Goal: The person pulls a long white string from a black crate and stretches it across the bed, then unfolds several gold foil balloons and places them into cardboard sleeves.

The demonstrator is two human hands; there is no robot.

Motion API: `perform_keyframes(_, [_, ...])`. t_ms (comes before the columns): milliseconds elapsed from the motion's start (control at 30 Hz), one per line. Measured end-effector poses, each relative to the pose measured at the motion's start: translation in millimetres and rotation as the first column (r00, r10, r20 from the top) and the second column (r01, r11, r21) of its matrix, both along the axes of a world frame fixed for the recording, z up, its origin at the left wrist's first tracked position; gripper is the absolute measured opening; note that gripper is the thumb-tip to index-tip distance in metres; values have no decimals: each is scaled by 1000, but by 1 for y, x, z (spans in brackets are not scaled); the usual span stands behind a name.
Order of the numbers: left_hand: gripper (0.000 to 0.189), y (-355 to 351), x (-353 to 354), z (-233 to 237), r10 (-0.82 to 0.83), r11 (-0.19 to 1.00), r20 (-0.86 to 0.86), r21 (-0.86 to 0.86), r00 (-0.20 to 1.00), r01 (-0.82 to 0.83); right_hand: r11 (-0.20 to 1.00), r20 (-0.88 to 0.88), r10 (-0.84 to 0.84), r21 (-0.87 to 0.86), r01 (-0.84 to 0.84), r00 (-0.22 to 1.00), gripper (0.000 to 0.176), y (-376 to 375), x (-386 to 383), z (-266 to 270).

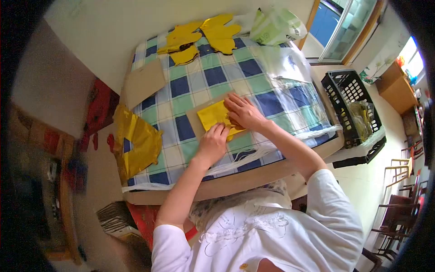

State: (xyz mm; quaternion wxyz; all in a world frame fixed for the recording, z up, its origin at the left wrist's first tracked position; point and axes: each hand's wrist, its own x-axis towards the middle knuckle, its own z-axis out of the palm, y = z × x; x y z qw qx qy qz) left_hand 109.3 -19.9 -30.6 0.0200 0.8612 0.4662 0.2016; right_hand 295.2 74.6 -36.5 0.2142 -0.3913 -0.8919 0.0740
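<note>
A folded yellow sheet lies on a piece of grey-brown cardboard on the checked tablecloth. My left hand touches the near edge of the sheet, its fingers bent and close together; whether they pinch the sheet is not clear. On the right side of the sheet rests my right hand, palm down with its fingers extended over the yellow surface and the cardboard edge. Part of the sheet is hidden under both hands.
Shiny gold foil lies at the table's left edge, below another cardboard piece. Yellow cut-out shapes and a green-white plastic bag are at the far side. Clear plastic lies right, beside a black crate.
</note>
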Motion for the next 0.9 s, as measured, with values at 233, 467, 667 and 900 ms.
perform_keyframes(233, [23, 13, -3, 9, 88, 996, 241, -52, 966, -78, 989, -213, 121, -56, -136, 970, 30, -73, 32, 47])
perform_keyframes(467, [19, 16, -5, 14, 109, 991, 313, -105, 944, -80, 947, 89, 321, -56, -317, 943, 57, -83, 36, 33])
perform_keyframes(667, [20, 16, -6, 17, 100, 991, 317, -112, 943, -68, 969, 126, 246, -20, -245, 961, 57, -80, 24, 14])
perform_keyframes(900, [20, 16, -6, 16, 122, 984, 309, -160, 943, -75, 995, 7, 96, 15, -96, 995, 49, -86, 5, 8])
